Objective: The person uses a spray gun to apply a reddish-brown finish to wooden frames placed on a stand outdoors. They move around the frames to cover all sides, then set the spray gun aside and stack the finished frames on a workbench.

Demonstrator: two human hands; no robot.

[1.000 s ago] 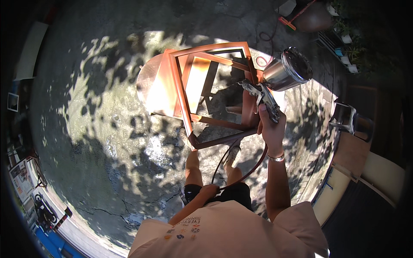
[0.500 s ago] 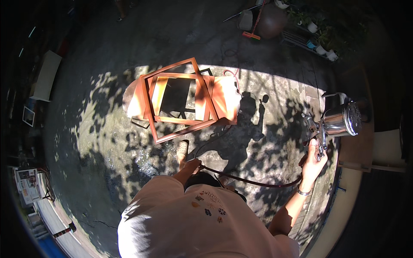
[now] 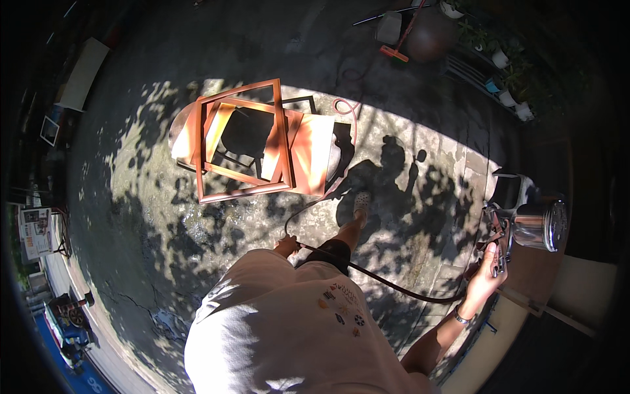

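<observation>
One metal spray gun (image 3: 503, 230), out right, well apart from the wooden frame (image 3: 283, 131); right hand (image 3: 484, 279) clamped on its grip, the proper hold, metal cup (image 3: 535, 226) likely making it rigid and front-heavy. One hose (image 3: 394, 287), probably pliant, left-hand fingers (image 3: 287, 245) wrapped around it.

The hose (image 3: 394, 288) is partly hidden; the shirt (image 3: 282, 322), cut off below, hides 1 leg.

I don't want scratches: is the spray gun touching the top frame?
Apart: the head view shows dappled ground between the spray gun and top frame.
</observation>
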